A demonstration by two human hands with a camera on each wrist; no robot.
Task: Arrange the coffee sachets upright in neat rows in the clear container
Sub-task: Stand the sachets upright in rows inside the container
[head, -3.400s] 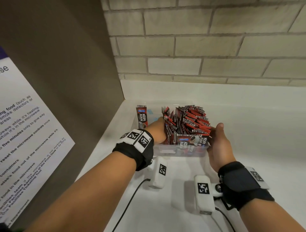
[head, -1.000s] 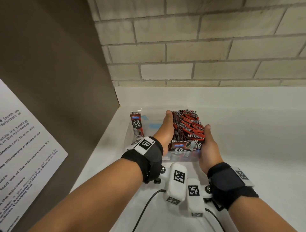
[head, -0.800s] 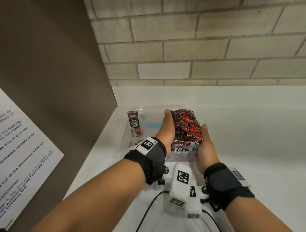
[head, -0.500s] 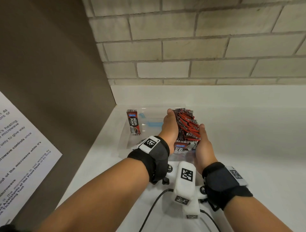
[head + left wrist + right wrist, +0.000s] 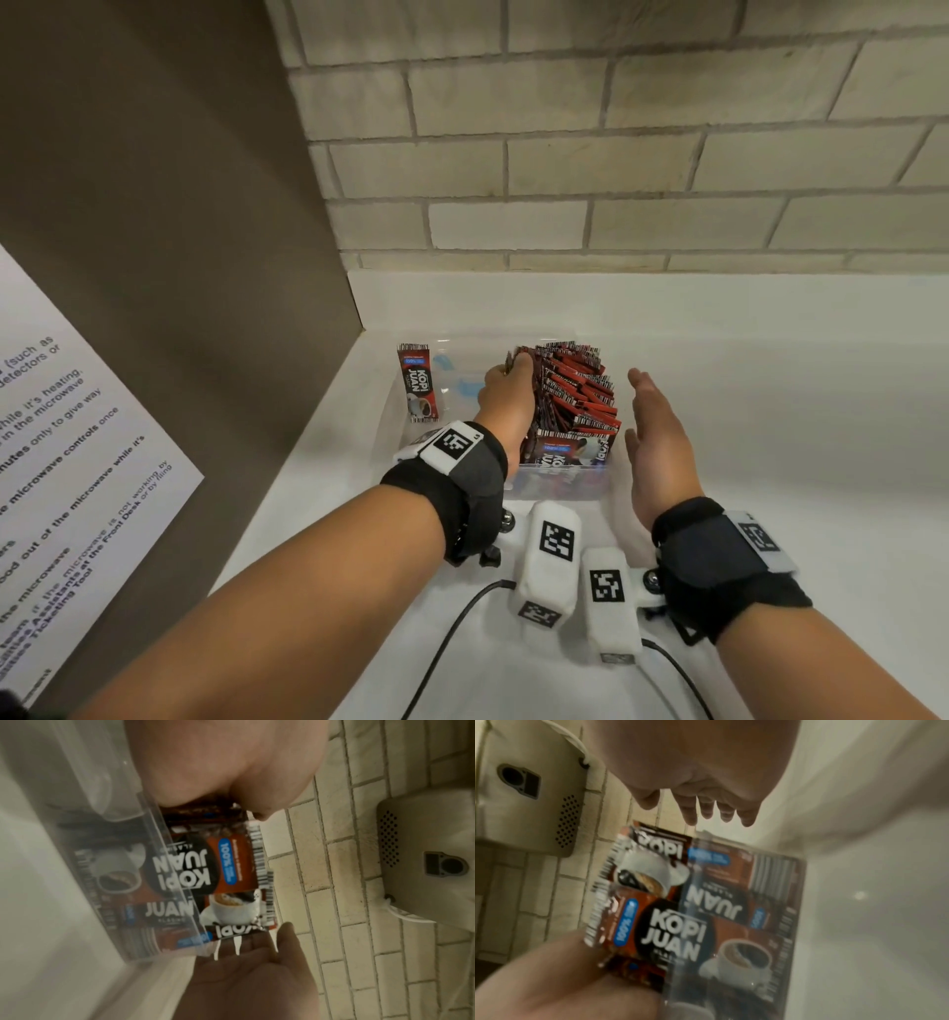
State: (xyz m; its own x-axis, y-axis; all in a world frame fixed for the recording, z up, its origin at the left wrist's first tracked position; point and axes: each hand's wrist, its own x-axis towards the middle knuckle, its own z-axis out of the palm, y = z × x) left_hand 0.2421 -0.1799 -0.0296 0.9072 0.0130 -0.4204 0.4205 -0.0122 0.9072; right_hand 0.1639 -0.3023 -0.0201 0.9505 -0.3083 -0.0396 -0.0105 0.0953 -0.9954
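Inside the clear plastic container (image 5: 560,480), the leaning block of red coffee sachets (image 5: 575,395) runs front to back; left hand (image 5: 506,398) presses flat against its left flank, while right hand (image 5: 655,442), fingers straight, stands just clear.

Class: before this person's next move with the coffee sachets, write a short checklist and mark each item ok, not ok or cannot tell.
1. Left hand braces the packed red sachets: ok.
2. Right hand open, off the stack: ok.
3. Packed sachets upright in neat rows: not ok, they lean.
4. Single red sachet joined to the rows: not ok, it stands apart at the left.
5. Clear plastic container flat on the white counter: ok.
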